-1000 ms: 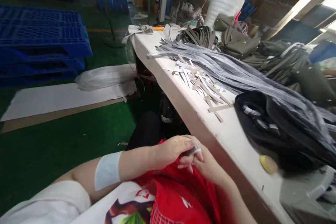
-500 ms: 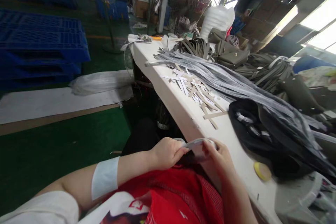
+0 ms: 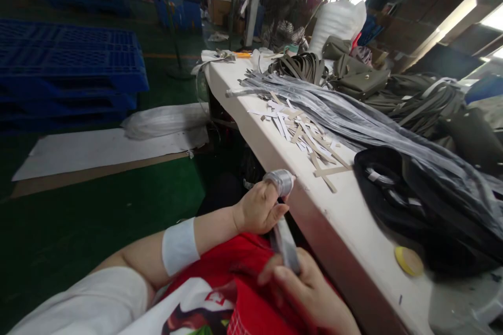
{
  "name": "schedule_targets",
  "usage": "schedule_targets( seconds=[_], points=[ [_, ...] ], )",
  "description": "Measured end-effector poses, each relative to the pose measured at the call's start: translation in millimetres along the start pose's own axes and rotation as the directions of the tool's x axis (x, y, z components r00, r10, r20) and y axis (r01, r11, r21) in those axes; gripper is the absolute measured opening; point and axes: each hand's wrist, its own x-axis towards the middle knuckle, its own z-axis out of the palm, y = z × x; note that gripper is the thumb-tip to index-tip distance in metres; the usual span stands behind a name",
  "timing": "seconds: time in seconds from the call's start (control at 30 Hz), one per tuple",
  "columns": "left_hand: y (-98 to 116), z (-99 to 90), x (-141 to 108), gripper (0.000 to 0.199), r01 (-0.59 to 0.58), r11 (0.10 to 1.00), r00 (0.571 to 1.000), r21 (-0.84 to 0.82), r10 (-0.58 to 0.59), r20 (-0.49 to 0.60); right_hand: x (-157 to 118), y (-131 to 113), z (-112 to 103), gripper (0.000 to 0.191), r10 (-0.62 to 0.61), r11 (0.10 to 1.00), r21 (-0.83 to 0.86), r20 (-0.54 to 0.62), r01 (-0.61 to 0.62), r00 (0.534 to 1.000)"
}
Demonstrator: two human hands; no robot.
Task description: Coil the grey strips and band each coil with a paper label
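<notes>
A greyish strap (image 3: 285, 243), shiny as if covered in clear plastic, runs between my two hands over my lap. My left hand (image 3: 257, 209) is closed on its upper part, where a rounded bend or roll of it stands out above the fingers beside the table edge. Lower down, my right hand (image 3: 304, 282) grips the other stretch of the strap; its fingers are somewhat blurred. The strap's ends are hidden. On the table, nearest to my hands, lie scattered white and beige strips (image 3: 302, 136).
The white table (image 3: 353, 230) carries long plastic-covered straps (image 3: 338, 110), a black bag-like item (image 3: 396, 204), a yellow-edged tape roll (image 3: 409, 260) and olive-grey bags (image 3: 363, 81). Blue pallets (image 3: 70, 57) and a plastic-wrapped bundle (image 3: 165, 120) are on the floor at left.
The strap was stretched sideways between both hands; now it runs downward from my left hand. My left hand has risen slightly, and my right hand has moved down and left, off the table edge.
</notes>
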Motion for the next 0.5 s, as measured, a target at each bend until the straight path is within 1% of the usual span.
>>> schedule_targets(
  seconds=[0.03,0.07,0.1,0.13,0.17,0.2,0.23,0.27,0.3,0.33,0.37,0.4,0.43,0.47,0.5],
  points=[
    [-7,2.0,-5,0.069,-0.028,0.993,0.998,0.114,0.021,0.064,-5,-2,-11,0.042,-0.019,1.000,0.016,-0.082,0.020,0.996],
    [-11,4.8,-10,0.070,-0.023,0.982,0.992,0.189,-0.001,0.124,-8,-4,-23,0.044,-0.037,0.999,-0.002,-0.181,0.037,0.983],
    [-14,8.1,-14,0.069,0.012,0.974,0.984,0.228,-0.051,0.170,-9,-5,-36,0.045,-0.050,0.998,-0.060,-0.253,0.036,0.966],
    [-14,11.5,-18,0.068,0.067,0.970,0.972,0.233,-0.116,0.202,-8,-7,-47,0.041,-0.072,0.986,-0.166,-0.337,0.016,0.939],
    [-13,14.6,-20,0.066,0.141,0.968,0.957,0.207,-0.187,0.221,-6,-9,-56,0.033,-0.116,0.955,-0.297,-0.414,-0.013,0.903],
    [-11,17.2,-21,0.066,0.226,0.962,0.938,0.156,-0.258,0.230,-3,-11,-62,0.024,-0.181,0.900,-0.434,-0.470,-0.047,0.864],
    [-8,19.1,-20,0.066,0.316,0.944,0.914,0.090,-0.329,0.240,0,-13,-64,0.022,-0.260,0.830,-0.554,-0.498,-0.072,0.827],
    [-4,20.2,-19,0.066,0.405,0.914,0.882,0.017,-0.396,0.256,3,-15,-64,0.032,-0.325,0.763,-0.642,-0.483,-0.077,0.813],
    [1,20.6,-18,0.067,0.491,0.869,0.843,-0.057,-0.458,0.281,6,-15,-61,0.043,-0.360,0.713,-0.699,-0.431,-0.054,0.827],
    [8,20.2,-16,0.068,0.565,0.815,0.802,-0.127,-0.507,0.315,8,-14,-57,0.051,-0.363,0.684,-0.729,-0.354,-0.011,0.862],
    [15,19.1,-15,0.070,0.618,0.762,0.769,-0.194,-0.534,0.352,11,-11,-51,0.056,-0.345,0.679,-0.733,-0.277,0.035,0.897],
    [24,17.3,-14,0.071,0.647,0.718,0.749,-0.258,-0.535,0.391,14,-7,-45,0.058,-0.321,0.696,-0.714,-0.220,0.072,0.921],
    [33,14.9,-14,0.072,0.651,0.687,0.749,-0.323,-0.513,0.420,17,-1,-38,0.058,-0.298,0.732,-0.675,-0.188,0.097,0.936],
    [43,12.0,-14,0.072,0.634,0.669,0.767,-0.388,-0.476,0.431,20,5,-31,0.054,-0.276,0.777,-0.619,-0.171,0.115,0.946],
    [51,8.8,-13,0.072,0.599,0.663,0.796,-0.449,-0.438,0.417,23,10,-24,0.046,-0.256,0.824,-0.552,-0.156,0.131,0.954]
  ],
)
